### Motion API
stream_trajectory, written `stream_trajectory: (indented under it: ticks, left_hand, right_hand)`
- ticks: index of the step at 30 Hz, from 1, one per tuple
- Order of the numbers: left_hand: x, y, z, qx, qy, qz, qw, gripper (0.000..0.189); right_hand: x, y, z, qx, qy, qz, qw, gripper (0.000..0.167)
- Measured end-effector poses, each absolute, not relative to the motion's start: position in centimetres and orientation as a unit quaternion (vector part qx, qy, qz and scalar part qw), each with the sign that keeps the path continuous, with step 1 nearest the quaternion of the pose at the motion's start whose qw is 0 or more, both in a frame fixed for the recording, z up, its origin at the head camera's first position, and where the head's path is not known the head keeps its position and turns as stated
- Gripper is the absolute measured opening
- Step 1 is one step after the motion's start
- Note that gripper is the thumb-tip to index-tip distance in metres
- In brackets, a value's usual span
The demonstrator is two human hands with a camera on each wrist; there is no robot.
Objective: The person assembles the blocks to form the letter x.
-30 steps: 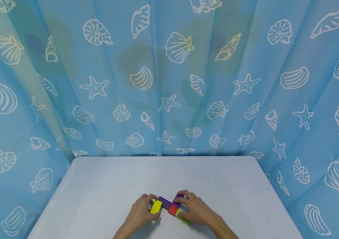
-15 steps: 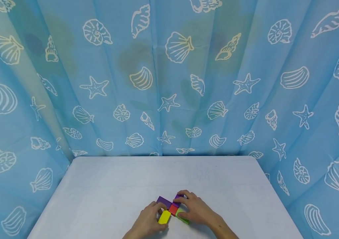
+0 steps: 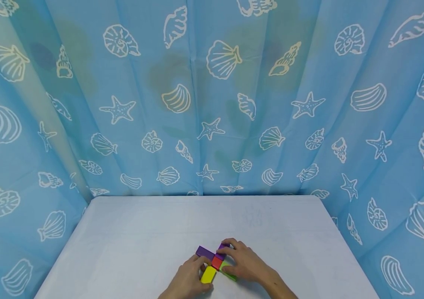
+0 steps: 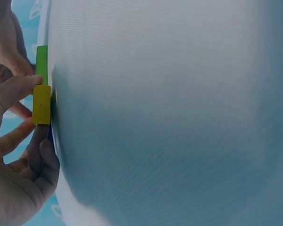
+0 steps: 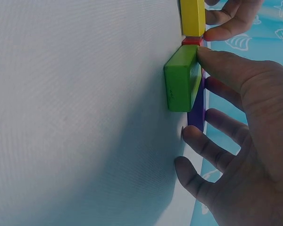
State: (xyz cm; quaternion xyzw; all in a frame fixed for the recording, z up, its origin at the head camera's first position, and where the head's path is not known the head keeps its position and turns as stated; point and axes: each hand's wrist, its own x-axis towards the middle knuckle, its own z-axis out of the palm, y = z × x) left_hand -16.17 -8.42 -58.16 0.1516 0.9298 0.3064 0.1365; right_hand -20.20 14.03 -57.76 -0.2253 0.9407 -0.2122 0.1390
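Observation:
In the head view, several wooden blocks form a pinwheel around a small red block (image 3: 217, 262) on the white table. My left hand (image 3: 187, 279) pinches a yellow block (image 3: 208, 275) between thumb and index finger, its far end close against the red one. A dark purple block (image 3: 204, 252) lies beyond it, at upper left. My right hand (image 3: 248, 263) spans two blocks: the thumb touches the green block (image 5: 179, 80) and the bent fingers hold the second purple block (image 3: 220, 250), partly hidden by them. In the left wrist view, the yellow block appears beside the green one.
The white tabletop (image 3: 152, 224) stretches away behind and to both sides of the blocks. A blue curtain (image 3: 212, 104) with white shell and starfish prints hangs around the table's back and sides.
My left hand has carried the yellow block rightward and toward me, from the dark purple block's left end to the red block. The right hand stays in place.

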Motion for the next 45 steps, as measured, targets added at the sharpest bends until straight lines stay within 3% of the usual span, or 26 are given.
stream_trajectory:
  ticks: [12, 21, 31, 45]
  left_hand:
    - [-16.29, -7.75, -58.32, 0.138, 0.93, 0.305, 0.15, 0.058]
    - [-16.2, -7.77, -58.33, 0.151, 0.933, 0.299, 0.13, 0.059]
    - [-16.24, -7.6, -58.22, 0.126, 0.931, 0.304, 0.155, 0.059]
    - [-16.37, -7.41, -58.24, 0.124, 0.935, 0.297, 0.15, 0.06]
  right_hand:
    - [-20.1, 14.04, -57.68, -0.228, 0.94, -0.215, 0.138, 0.05]
    - [-20.21, 14.06, -57.73, -0.231, 0.939, -0.214, 0.14, 0.05]
    - [-20.31, 14.08, -57.64, -0.231, 0.936, -0.224, 0.144, 0.049]
    - [-20.37, 14.15, -57.37, -0.217, 0.935, -0.236, 0.149, 0.045]
